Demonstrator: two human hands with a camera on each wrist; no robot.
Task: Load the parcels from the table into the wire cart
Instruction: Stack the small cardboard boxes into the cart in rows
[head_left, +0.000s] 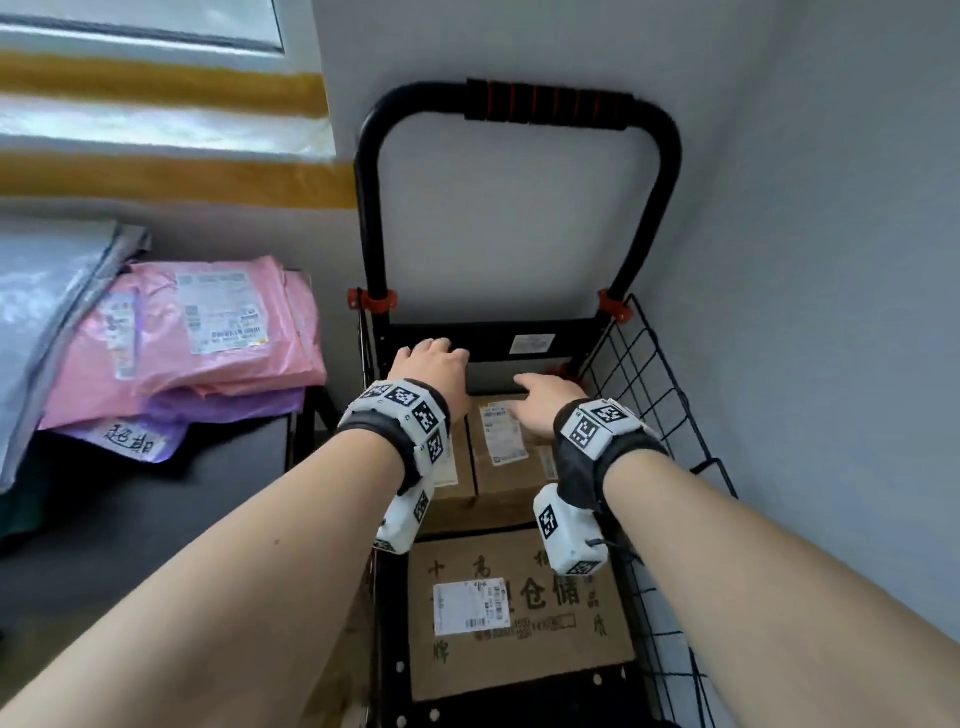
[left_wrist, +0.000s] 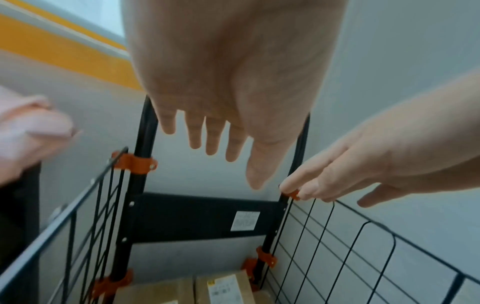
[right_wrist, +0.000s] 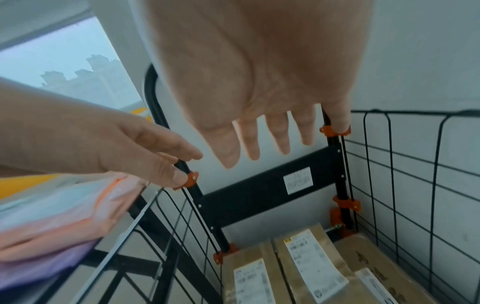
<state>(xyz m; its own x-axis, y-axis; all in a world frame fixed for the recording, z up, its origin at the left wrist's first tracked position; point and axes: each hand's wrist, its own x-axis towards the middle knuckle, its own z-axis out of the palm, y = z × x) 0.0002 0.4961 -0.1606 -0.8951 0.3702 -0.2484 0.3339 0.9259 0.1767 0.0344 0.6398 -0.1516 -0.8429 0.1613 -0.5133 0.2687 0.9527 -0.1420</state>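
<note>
**Now both hands are hovering empty over the cart**

Right now the left hand (head_left: 434, 366) and the right hand (head_left: 545, 402) are reaching out side by side above the far end of the wire cart (head_left: 660, 410), palms down, fingers loosely spread and holding nothing at all. From the wrist views, the fingers of each hand are hanging relaxed in front of the black back panel (left_wrist: 202, 218), not touching it as far as I can tell.

Below them, two small cardboard boxes (head_left: 511, 457) are sitting snug against each other at the back of the cart, labels facing up, and a larger printed carton (head_left: 519, 608) is lying just in front. I'm reading that as deliberate packing: flat, square parcels going in first, tight to the back, leaving the top free for soft ones.

And the soft ones are waiting. Pink mailer bags (head_left: 208, 332) are lying stacked over a purple bag (head_left: 156, 431) on the dark desk (head_left: 156, 519) just beside the cart's left side, with a grey plastic bag (head_left: 47, 291) further left. So the loading is looking roughly half done.

Orange clips (left_wrist: 135, 163) are pinning the mesh panels to the black frame, whose handle (head_left: 550, 101) is rising against a pale grey wall, in a corner. To the left, a window with yellow-taped edging is letting in hazy daylight.
</note>
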